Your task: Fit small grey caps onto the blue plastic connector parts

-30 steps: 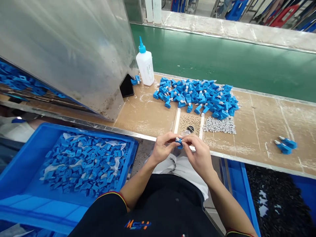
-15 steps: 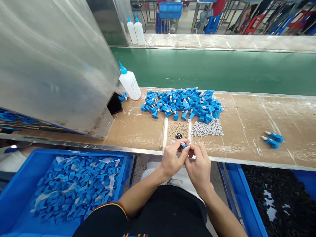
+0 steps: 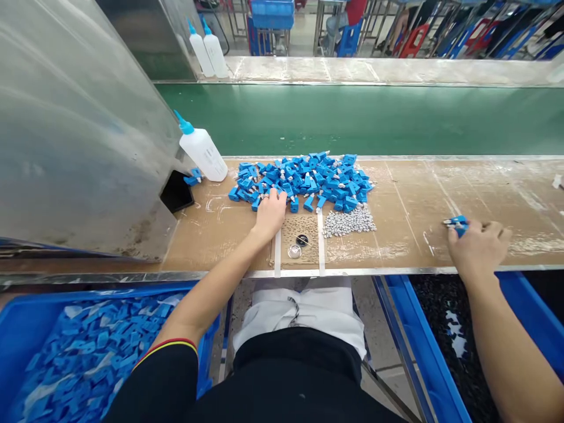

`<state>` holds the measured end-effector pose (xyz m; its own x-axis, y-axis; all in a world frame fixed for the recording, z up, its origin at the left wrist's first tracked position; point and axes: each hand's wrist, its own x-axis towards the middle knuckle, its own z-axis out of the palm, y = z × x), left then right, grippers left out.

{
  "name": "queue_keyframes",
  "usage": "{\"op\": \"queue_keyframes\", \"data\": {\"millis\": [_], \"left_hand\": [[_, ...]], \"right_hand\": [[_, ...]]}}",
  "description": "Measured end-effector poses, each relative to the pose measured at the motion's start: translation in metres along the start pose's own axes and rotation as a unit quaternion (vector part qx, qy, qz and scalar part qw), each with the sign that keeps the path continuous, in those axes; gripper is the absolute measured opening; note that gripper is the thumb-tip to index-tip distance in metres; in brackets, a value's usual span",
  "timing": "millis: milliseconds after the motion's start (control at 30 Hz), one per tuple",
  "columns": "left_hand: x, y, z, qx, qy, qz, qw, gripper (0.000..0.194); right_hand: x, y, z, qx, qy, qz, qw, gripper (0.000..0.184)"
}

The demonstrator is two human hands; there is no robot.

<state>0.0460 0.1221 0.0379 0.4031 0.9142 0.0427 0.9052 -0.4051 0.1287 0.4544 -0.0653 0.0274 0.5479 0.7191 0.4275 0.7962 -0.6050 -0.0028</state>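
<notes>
My left hand [image 3: 270, 212] reaches to the near left edge of a pile of small blue plastic parts [image 3: 319, 176] with pale tips. Its fingers are bent together on a part there, which they mostly hide. Far to the right, my right hand [image 3: 480, 249] is low over the board, with a blue plastic part [image 3: 460, 229] between thumb and forefinger. Right beside it lies another blue part [image 3: 456, 220], its pale tip pointing left. A heap of small grey-white pieces [image 3: 350, 221] lies in front of the pile. Left of these, tiny bits are scattered around a small black round dish [image 3: 302, 240].
A white squeeze bottle [image 3: 205, 154] and a black phone-like slab [image 3: 176, 191] stand by the metal housing [image 3: 83, 135]. Beyond the board runs a green belt [image 3: 352, 117]. Below are a blue bin [image 3: 13, 329] of blue parts and another bin [image 3: 434, 364] of black pieces.
My hands have parted from in front of my body. The left went forward to the pile, the right went far right with a blue part. The view has shifted right.
</notes>
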Motion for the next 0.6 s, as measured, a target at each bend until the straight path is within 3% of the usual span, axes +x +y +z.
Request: {"op": "queue_keyframes", "data": {"millis": [67, 200, 300, 367, 467, 533, 600], "left_hand": [[0.001, 0.007, -0.004, 0.044, -0.029, 0.005, 0.999, 0.038], [0.001, 0.004, -0.007, 0.066, -0.066, 0.012, 0.996, 0.034], [-0.001, -0.012, -0.009, 0.048, -0.075, 0.015, 0.996, 0.025], [-0.006, -0.026, -0.011, 0.016, -0.047, 0.021, 0.999, 0.019], [-0.022, -0.043, -0.014, -0.084, 0.061, 0.023, 0.994, 0.01], [-0.038, -0.049, -0.013, -0.189, 0.13, 0.018, 0.973, 0.008], [-0.056, -0.049, -0.01, -0.317, 0.156, -0.004, 0.935, 0.013]], "right_hand": [[-0.012, -0.032, -0.002, 0.094, -0.009, -0.093, 0.991, 0.03], [-0.057, -0.11, -0.001, 0.271, -0.133, -0.277, 0.912, 0.017], [-0.075, -0.149, 0.003, 0.335, -0.17, -0.307, 0.875, 0.015], [-0.076, -0.162, 0.005, 0.332, -0.162, -0.303, 0.878, 0.012], [-0.072, -0.171, 0.009, 0.296, -0.149, -0.305, 0.893, 0.011], [-0.069, -0.172, 0.011, 0.266, -0.152, -0.312, 0.899, 0.014], [-0.067, -0.17, 0.011, 0.244, -0.175, -0.33, 0.895, 0.016]]}}
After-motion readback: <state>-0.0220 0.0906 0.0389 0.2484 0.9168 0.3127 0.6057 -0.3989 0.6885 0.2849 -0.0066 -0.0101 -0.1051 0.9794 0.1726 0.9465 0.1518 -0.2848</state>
